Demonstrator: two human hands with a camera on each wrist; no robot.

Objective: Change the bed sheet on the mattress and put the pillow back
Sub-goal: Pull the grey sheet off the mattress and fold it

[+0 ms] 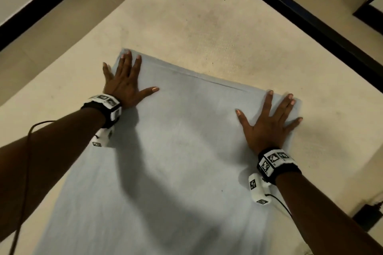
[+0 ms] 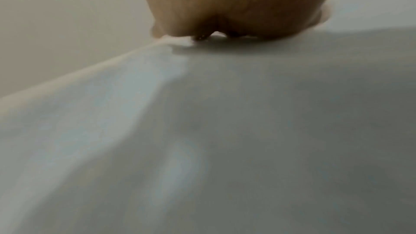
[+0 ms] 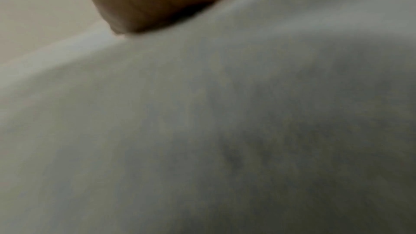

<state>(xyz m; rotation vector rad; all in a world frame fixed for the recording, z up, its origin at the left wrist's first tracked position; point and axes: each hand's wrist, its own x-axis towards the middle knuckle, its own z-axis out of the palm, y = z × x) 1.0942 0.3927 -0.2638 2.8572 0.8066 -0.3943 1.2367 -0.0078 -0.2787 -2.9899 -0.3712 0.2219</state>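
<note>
A folded pale blue bed sheet lies flat as a long strip on the bare beige mattress. My left hand presses flat on its far left corner, fingers spread and straight. At the far right corner my right hand lies flat too, fingers splayed. Both wrist views are blurred: the heel of the left hand rests on the sheet, and the right hand rests on the sheet. No pillow is in view.
A black bed frame runs along the mattress's far right side, another black edge along the far left. A dark object with a cable sits at the right, below the mattress edge.
</note>
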